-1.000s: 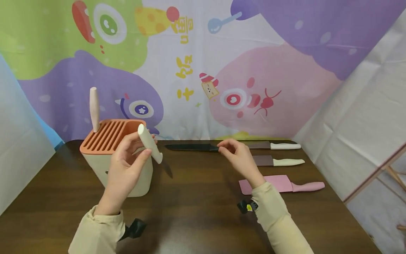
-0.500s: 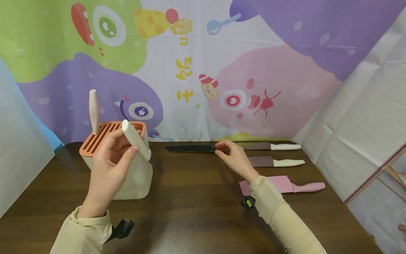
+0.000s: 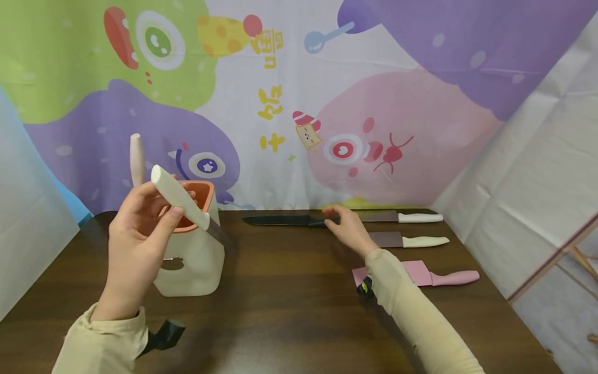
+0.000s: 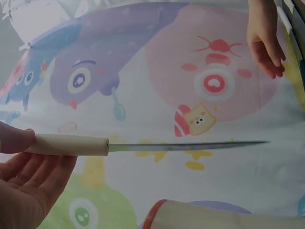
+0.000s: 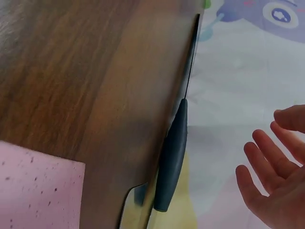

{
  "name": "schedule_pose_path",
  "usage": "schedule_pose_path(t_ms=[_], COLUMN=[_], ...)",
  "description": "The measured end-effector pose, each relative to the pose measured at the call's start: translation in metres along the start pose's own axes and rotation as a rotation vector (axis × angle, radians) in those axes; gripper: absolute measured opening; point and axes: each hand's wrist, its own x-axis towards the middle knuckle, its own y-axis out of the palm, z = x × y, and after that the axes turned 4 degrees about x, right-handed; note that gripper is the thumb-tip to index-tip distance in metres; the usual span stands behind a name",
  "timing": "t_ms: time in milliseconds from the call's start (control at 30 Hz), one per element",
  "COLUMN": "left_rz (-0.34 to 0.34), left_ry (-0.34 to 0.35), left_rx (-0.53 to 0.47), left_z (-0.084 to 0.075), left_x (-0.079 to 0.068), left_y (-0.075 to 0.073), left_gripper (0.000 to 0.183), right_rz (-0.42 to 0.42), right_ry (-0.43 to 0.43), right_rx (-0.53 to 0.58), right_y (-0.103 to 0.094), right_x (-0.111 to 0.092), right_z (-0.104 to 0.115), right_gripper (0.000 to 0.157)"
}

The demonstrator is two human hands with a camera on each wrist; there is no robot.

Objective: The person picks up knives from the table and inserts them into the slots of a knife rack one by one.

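Observation:
In the head view my left hand (image 3: pixel 133 244) pinches the cream handle of a knife (image 3: pixel 179 198) between thumb and fingers. Its blade slants down to the right, in front of the knife block (image 3: pixel 198 270). The left wrist view shows the same knife (image 4: pixel 81 144) side on, its narrow blade bare. Another pale-handled knife (image 3: pixel 136 156) stands upright in the block, partly hidden behind my left hand. My right hand (image 3: pixel 348 229) hovers by the handle of a black knife (image 3: pixel 277 221). In the right wrist view its loosely bent fingers (image 5: pixel 267 164) hold nothing, apart from the black handle (image 5: pixel 172 157).
To the right lie a white-handled knife (image 3: pixel 420 217), a cream-handled knife (image 3: pixel 425 240) and a pink cleaver (image 3: pixel 418 271) on the dark wooden table (image 3: pixel 280 322). My right forearm crosses above the cleaver. A printed cloth (image 3: pixel 289 171) hangs behind the table's far edge.
My left hand has carried the cream-handled knife leftward, across the front of the block's slotted top. The right hand has stayed near the black knife's handle, shifting only slightly.

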Motion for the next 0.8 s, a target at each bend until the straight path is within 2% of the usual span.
schedule_pose_path(t_ms=[100, 233, 533, 667, 800], left_rz=[-0.009, -0.020, -0.130, -0.172, -0.207], left_ry=[-0.002, 0.045, 0.117, 0.137, 0.142], left_rx=[-0.022, -0.087, -0.103, -0.168, -0.282], left_z=[-0.003, -0.007, -0.018, -0.021, -0.024], left_x=[0.003, 0.009, 0.020, 0.023, 0.026], left_y=[-0.001, -0.003, -0.021, -0.027, -0.029], left_gripper=[0.041, 0.039, 0.037, 0.037, 0.036], right_rz=[0.006, 0.022, 0.069, 0.085, 0.105], right_ry=[0.017, 0.035, 0.087, 0.127, 0.153], right_rx=[0.018, 0.019, -0.006, -0.035, -0.069], right_y=[0.000, 0.003, 0.006, 0.009, 0.013], right_x=[0.005, 0.011, 0.019, 0.022, 0.024], right_z=[-0.001, -0.003, -0.012, -0.019, -0.028], right_gripper=[0.033, 0.035, 0.032, 0.033, 0.037])
